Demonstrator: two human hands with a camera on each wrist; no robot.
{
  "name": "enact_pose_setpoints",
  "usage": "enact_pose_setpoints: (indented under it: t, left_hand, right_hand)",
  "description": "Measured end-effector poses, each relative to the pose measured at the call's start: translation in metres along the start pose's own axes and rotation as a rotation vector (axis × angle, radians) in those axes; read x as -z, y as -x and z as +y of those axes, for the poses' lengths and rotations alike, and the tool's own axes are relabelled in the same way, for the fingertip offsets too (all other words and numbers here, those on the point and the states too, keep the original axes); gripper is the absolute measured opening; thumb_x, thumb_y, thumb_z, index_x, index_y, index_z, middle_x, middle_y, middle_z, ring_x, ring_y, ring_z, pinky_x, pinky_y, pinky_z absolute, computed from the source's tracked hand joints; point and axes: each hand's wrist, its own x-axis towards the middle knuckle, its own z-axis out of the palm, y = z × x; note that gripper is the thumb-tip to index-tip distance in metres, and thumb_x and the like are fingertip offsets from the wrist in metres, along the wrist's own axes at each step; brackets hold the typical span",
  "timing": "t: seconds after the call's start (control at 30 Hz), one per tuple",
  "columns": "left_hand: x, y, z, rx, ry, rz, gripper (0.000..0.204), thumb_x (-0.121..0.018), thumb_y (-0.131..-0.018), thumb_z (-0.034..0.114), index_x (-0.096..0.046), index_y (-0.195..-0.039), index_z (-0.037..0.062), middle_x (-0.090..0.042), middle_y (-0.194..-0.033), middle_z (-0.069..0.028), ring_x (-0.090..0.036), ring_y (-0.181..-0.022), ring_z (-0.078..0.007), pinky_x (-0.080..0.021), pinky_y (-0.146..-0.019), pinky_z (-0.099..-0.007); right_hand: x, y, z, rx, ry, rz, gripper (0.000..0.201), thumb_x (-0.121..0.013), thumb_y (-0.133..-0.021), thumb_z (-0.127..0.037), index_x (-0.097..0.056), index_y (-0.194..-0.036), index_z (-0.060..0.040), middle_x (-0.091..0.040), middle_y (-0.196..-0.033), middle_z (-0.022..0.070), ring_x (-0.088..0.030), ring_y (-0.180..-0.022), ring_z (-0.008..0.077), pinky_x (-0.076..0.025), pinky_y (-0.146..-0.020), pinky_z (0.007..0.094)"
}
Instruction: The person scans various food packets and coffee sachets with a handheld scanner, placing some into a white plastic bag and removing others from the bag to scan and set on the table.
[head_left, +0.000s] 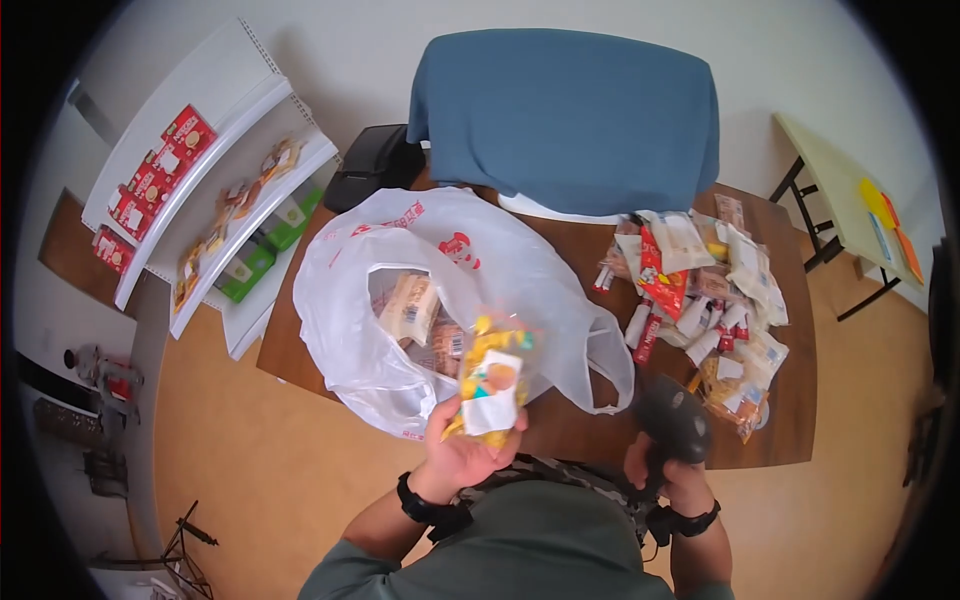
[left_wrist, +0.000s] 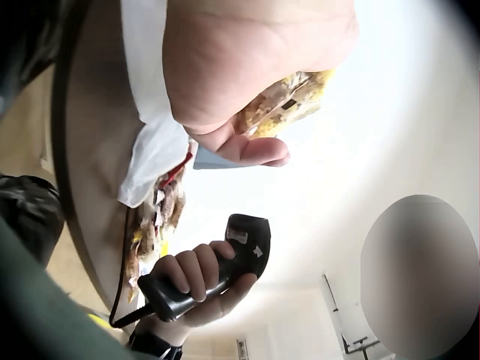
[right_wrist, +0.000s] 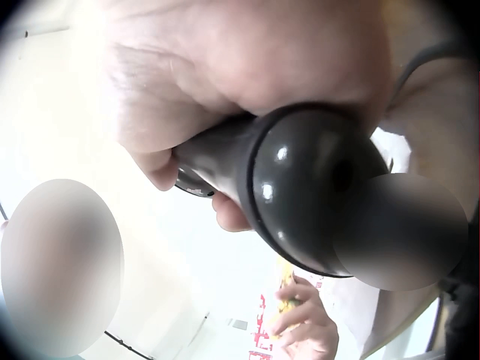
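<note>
A yellow packet with a white label (head_left: 492, 392) is gripped in the left hand (head_left: 468, 455), raised at the near side of the white plastic bag (head_left: 510, 255). In the left wrist view the packet (left_wrist: 289, 101) shows past the palm of the left hand (left_wrist: 240, 67). The right hand (head_left: 680, 480) grips a black handheld scanner (head_left: 675, 420) by its handle; its cable hangs down in the left wrist view. Wrapped packs (head_left: 410, 308) lie inside the bag's opening. The scanner (right_wrist: 315, 187) fills the middle of the right wrist view.
A pile of packets and red-and-white sticks (head_left: 700, 300) covers the table's right side. Behind the table (head_left: 560, 440) stands something draped in blue cloth (head_left: 565, 120), beside a black case (head_left: 375, 165). Shelves with red boxes (head_left: 165, 170) are at the left, a side table (head_left: 835, 180) at the right.
</note>
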Motion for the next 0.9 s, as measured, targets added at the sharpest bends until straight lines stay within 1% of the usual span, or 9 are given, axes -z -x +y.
enact_pose_setpoints:
  t: [0.03,0.1,0.27,0.43,0.5,0.53,0.63,0.7,0.9]
  left_hand:
    - [0.004,0.010,0.000,-0.005,-0.003,0.005,0.062,-0.040,-0.096,0.056,-0.052,-0.133,0.0081,-0.064,-0.112,-0.0182,-0.060,-0.072,-0.0284,-0.049,-0.063,-0.0334]
    - [0.016,0.029,-0.001,-0.181,0.153,0.322,0.063,-0.042,-0.093,0.059,-0.056,-0.129,0.0088,-0.064,-0.108,-0.0190,-0.063,-0.073,-0.0296,-0.053,-0.064,-0.0327]
    - [0.038,0.035,0.014,-0.302,0.098,0.192,0.059,-0.041,-0.096,0.060,-0.057,-0.128,0.0128,-0.066,-0.101,-0.0195,-0.067,-0.073,-0.0294,-0.056,-0.063,-0.0349]
    - [-0.005,-0.020,0.063,-0.400,0.073,0.087,0.052,-0.039,-0.103,0.051,-0.051,-0.132,0.0096,-0.065,-0.110,-0.0195,-0.068,-0.078,-0.0286,-0.057,-0.067,-0.0339]
    - [-0.036,-0.051,0.081,-0.637,0.208,0.452,0.047,-0.048,-0.102,0.045,-0.050,-0.132,0.0080,-0.063,-0.118,-0.0178,-0.064,-0.076,-0.0252,-0.055,-0.064,-0.0327]
    - [-0.039,-0.055,0.084,-0.635,0.212,0.451,0.047,-0.048,-0.102,0.045,-0.050,-0.132,0.0080,-0.063,-0.118,-0.0178,-0.064,-0.076,-0.0252,-0.055,-0.064,-0.0327]
    - [-0.035,-0.064,0.076,-0.575,-0.112,0.386,0.038,-0.055,-0.101,0.034,-0.053,-0.126,0.0049,-0.064,-0.120,-0.0173,-0.063,-0.084,-0.0227,-0.054,-0.075,-0.0302]
    - [-0.008,-0.043,0.051,-0.330,-0.511,0.263,0.029,-0.057,-0.101,0.029,-0.057,-0.116,0.0041,-0.066,-0.113,-0.0146,-0.062,-0.084,-0.0216,-0.052,-0.077,-0.0299]
    - [-0.025,-0.032,-0.015,-0.371,-1.176,-0.172,0.019,-0.065,-0.089,-0.002,-0.060,-0.106,0.0026,-0.066,-0.098,-0.0104,-0.061,-0.078,-0.0203,-0.050,-0.071,-0.0289]
  right_hand:
    - [0.003,-0.001,0.002,-0.002,-0.004,-0.006,0.063,-0.076,-0.086,-0.043,-0.052,-0.131,-0.0061,-0.058,-0.074,0.0084,-0.057,-0.061,0.0176,-0.043,-0.056,0.0306]
    - [0.006,-0.003,0.005,-0.017,-0.001,0.038,0.061,-0.075,-0.086,-0.043,-0.051,-0.129,-0.0072,-0.058,-0.073,0.0092,-0.057,-0.059,0.0185,-0.044,-0.055,0.0313]
    - [0.004,-0.011,0.011,-0.038,-0.019,0.048,0.059,-0.074,-0.087,-0.042,-0.051,-0.128,-0.0057,-0.057,-0.073,0.0091,-0.057,-0.058,0.0189,-0.044,-0.056,0.0324]
    - [0.005,-0.016,0.012,-0.041,-0.041,0.002,0.067,-0.075,-0.087,-0.037,-0.046,-0.138,-0.0034,-0.058,-0.079,0.0089,-0.057,-0.065,0.0177,-0.045,-0.061,0.0306]
    - [0.007,-0.016,0.012,-0.042,-0.034,-0.002,0.068,-0.075,-0.087,-0.037,-0.046,-0.139,-0.0034,-0.058,-0.079,0.0090,-0.057,-0.065,0.0177,-0.045,-0.061,0.0306]
    - [0.008,-0.015,0.011,-0.041,-0.031,0.000,0.069,-0.074,-0.087,-0.037,-0.045,-0.140,-0.0034,-0.058,-0.079,0.0090,-0.056,-0.066,0.0178,-0.045,-0.061,0.0305]
    - [0.007,-0.010,0.008,-0.010,0.006,0.034,0.065,-0.074,-0.088,-0.038,-0.047,-0.136,-0.0027,-0.057,-0.079,0.0086,-0.056,-0.067,0.0178,-0.044,-0.062,0.0307]
    - [0.013,-0.003,0.012,0.029,-0.031,0.070,0.062,-0.073,-0.088,-0.039,-0.048,-0.132,-0.0029,-0.056,-0.078,0.0083,-0.055,-0.067,0.0179,-0.044,-0.061,0.0309]
    - [0.035,0.008,0.030,0.194,-0.233,0.228,0.052,-0.069,-0.090,-0.042,-0.048,-0.121,-0.0060,-0.055,-0.078,0.0097,-0.055,-0.068,0.0208,-0.045,-0.066,0.0362]
